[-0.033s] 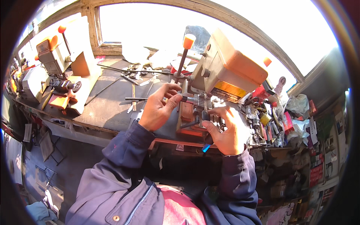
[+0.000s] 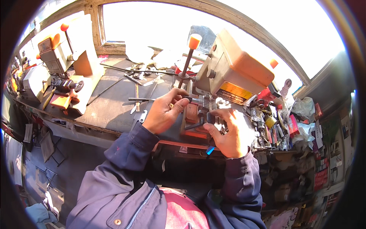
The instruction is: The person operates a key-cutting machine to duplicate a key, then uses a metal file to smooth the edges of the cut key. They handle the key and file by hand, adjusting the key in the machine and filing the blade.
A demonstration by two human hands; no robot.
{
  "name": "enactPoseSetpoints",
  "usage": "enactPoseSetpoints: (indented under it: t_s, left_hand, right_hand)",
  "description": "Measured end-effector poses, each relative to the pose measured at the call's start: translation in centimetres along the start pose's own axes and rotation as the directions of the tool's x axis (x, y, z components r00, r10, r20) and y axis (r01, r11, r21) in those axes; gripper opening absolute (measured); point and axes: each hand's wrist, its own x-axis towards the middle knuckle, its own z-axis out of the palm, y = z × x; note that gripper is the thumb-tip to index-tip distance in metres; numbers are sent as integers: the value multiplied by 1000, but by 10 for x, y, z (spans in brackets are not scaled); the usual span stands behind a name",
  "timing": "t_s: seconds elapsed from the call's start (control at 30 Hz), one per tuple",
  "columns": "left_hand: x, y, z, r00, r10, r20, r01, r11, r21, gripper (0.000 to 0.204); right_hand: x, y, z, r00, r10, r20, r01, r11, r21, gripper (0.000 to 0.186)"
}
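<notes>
We have both hands at a boxy beige-and-orange key-cutting machine (image 2: pixel 240 66) on a dark, worn counter (image 2: pixel 108 112), under a wooden-framed window (image 2: pixel 228 14). Our left hand (image 2: pixel 164 113) is beside the machine's grey ridged metal clamp (image 2: pixel 206 102). Its fingers are bent and half closed, thumb and forefinger tips drawn together at a short dark cylindrical piece on the clamp's left side; we cannot tell whether they grip it or only touch it. A thin black rod (image 2: pixel 140 99) sticks out to the left from behind this hand.

Our right hand (image 2: pixel 233 131) is at the front of the clamp, thumb and forefinger set in a C about a dark rounded piece (image 2: pixel 210 117), parted by little more than its breadth and holding it below the clamp. A small bright blue tag (image 2: pixel 210 150) shows below that thumb, near the counter's front edge.

Left of the clamp rises a dark metal lever with an orange-and-cream knob (image 2: pixel 195 41). A yellowish flat strip (image 2: pixel 137 91) and a silvery flat piece with a round hole (image 2: pixel 143 116) lie left of our left hand. A second beige-and-orange machine (image 2: pixel 57 57) stands well apart at the far left; a crowded heap of small tools and packets (image 2: pixel 268 126) lies to the right.
</notes>
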Motion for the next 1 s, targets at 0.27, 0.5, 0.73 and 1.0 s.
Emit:
enactPoseSetpoints:
  t_s: [0.27,0.5,0.73,1.0]
  left_hand:
    - [16,-6,17,984,178,-22,-177,984,36,23]
    - [22,-11,25,996,-49,-78,41,994,-98,27]
    - [5,-5,19,883,431,-185,-325,847,421,29]
    - [27,4,2,994,105,14,-105,979,177,30]
  right_hand:
    - [6,-10,11,994,110,1,-110,994,0,38]
    - [-4,-2,21,994,103,-47,-101,994,52,35]
    - [-8,5,29,993,82,-87,-70,989,127,32]
    - [-7,-10,26,985,163,-49,-152,973,175,34]
